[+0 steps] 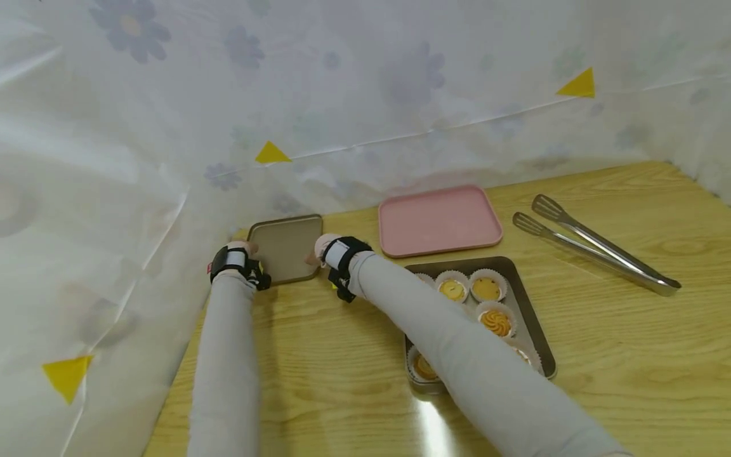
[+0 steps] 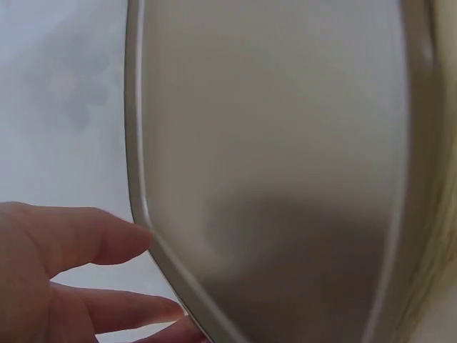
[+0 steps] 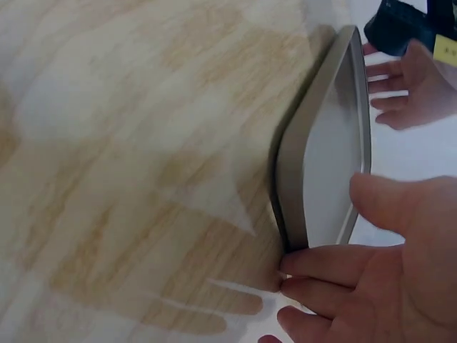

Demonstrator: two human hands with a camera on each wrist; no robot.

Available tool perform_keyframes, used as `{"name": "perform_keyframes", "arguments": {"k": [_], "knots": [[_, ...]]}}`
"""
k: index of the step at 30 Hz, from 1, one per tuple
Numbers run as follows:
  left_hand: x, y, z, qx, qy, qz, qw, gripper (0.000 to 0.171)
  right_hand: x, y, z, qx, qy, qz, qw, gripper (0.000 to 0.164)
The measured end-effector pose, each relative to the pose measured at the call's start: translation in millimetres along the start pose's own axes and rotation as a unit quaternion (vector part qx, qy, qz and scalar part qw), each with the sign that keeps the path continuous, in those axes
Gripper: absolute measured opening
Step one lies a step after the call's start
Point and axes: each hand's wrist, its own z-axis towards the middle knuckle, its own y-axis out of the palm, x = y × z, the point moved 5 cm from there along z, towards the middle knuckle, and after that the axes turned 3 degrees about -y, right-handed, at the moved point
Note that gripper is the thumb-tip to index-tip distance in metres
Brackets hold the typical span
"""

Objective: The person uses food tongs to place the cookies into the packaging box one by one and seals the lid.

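Observation:
A brown rectangular metal tray [image 1: 285,251] with a raised rim lies at the far left of the table. At its left side is my left hand [image 1: 245,247]. In the left wrist view that hand's thumb [image 2: 118,239] overlaps the rim, while its straight fingers [image 2: 132,307] meet the outer edge. My right hand [image 1: 322,247] is at the opposite side. The right wrist view shows its thumb [image 3: 385,207] over the tray and its extended fingers [image 3: 328,268] touching the outside near a corner. The palms are partly out of view.
A pink tray [image 1: 440,221] lies to the right at the back. In front of it, partly under my right forearm, a dark baking tray [image 1: 537,336] holds several pastries in paper cups. Metal tongs [image 1: 599,244] lie farther right. A flowered plastic sheet [image 1: 354,82] borders the table.

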Motion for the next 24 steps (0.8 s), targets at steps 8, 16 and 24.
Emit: {"name": "perform_keyframes", "arguments": {"k": [8,16,24], "knots": [[-24.0,2.1,87.0,-0.105,0.050,0.043,0.9922,0.095,-26,-80,-157,0.039,0.004,-0.058,0.998,0.066],[-22.3,23.0,159.4,-0.158,0.253,-0.094,0.9499,0.050,-14,-123,-252,0.045,-0.043,-0.042,0.997,0.088],[39.6,38.5,-49.2,-0.228,0.170,-0.410,0.8665,0.055,1,-139,-375,0.074,-0.111,-0.013,0.991,0.051]]}}
